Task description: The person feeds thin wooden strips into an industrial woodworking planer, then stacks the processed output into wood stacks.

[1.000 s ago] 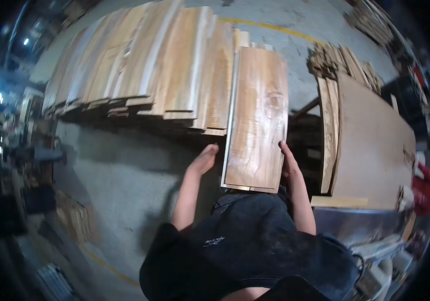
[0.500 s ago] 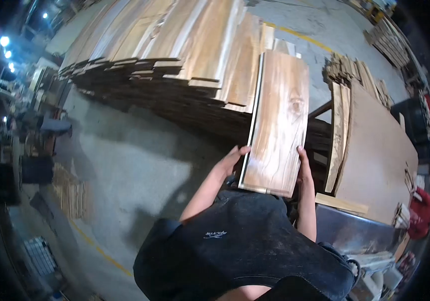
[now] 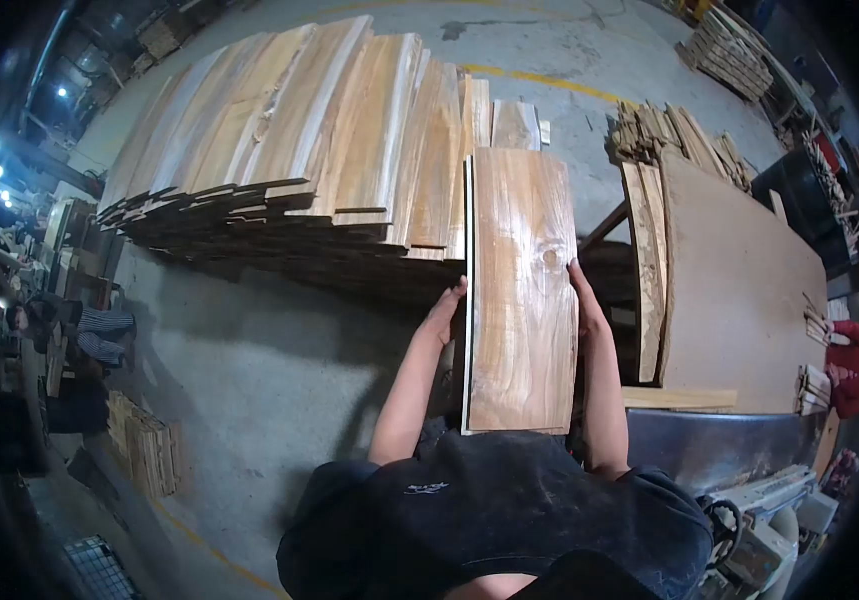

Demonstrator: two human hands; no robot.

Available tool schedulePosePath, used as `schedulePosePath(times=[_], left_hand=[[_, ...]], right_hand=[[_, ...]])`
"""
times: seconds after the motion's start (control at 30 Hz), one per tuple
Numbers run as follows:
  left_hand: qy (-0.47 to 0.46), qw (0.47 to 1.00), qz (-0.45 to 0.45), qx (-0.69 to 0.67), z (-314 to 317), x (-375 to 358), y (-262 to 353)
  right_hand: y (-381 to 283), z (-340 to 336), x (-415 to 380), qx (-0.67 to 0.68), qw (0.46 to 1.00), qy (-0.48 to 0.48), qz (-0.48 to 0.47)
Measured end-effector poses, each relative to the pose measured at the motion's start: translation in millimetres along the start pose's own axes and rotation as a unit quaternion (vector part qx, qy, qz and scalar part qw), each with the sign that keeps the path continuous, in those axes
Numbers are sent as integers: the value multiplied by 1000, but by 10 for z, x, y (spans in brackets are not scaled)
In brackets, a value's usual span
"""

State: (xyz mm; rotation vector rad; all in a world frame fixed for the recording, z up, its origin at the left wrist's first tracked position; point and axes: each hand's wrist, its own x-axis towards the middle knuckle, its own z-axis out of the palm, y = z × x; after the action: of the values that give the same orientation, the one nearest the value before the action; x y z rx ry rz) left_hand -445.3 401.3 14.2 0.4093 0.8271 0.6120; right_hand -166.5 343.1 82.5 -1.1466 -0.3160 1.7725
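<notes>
A wide wooden board [image 3: 521, 330] with a knot near its right edge lies lengthwise in front of my chest, its near end against my dark shirt. A pale strip of another board shows beneath its left edge. My left hand [image 3: 446, 308] is closed on the left long edge, with the fingers mostly hidden below. Along the opposite edge, my right hand [image 3: 586, 305] grips with its thumb near the knot and its fingers out of sight underneath. The far end of the board overlaps the right end of a large pile of boards [image 3: 279, 120].
To the right stands a table with a broad brown top [image 3: 744, 290], with narrow wood strips [image 3: 646, 270] along its left side. A person in red [image 3: 849, 370] is at its far right edge. Stacked wood pieces [image 3: 144, 445] sit on the floor at left.
The board has come closer to my body and sits further left in view. Both hands now hold it nearer the middle of its length. The view has shifted, too.
</notes>
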Motion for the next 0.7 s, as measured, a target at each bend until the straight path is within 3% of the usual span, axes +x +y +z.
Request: schedulePosePath(times=[0.1, 0.13, 0.23, 0.33, 0.47, 0.57, 0.7], left_hand=[[-11, 998, 67, -8, 39, 3, -117], [-8, 997, 69, 14, 70, -35, -105], [15, 999, 21, 48, 113, -110, -163], [-47, 997, 59, 33, 193, -154, -342], [-69, 996, 5, 57, 219, -201, -555], [-61, 992, -3, 112, 669, -466, -418], [-128, 990, -37, 54, 951, -217, -629]], right_hand=[[-84, 222, -92, 0, 999, 12, -30], [-79, 354, -169, 10, 997, 12, -70], [-10, 256, -220, 49, 999, 11, -5], [112, 212, -362, 29, 997, 24, -70], [216, 130, -693, 51, 993, 82, -69], [332, -80, -873, 108, 986, 77, -100], [307, -218, -1295, 189, 963, 153, -119]])
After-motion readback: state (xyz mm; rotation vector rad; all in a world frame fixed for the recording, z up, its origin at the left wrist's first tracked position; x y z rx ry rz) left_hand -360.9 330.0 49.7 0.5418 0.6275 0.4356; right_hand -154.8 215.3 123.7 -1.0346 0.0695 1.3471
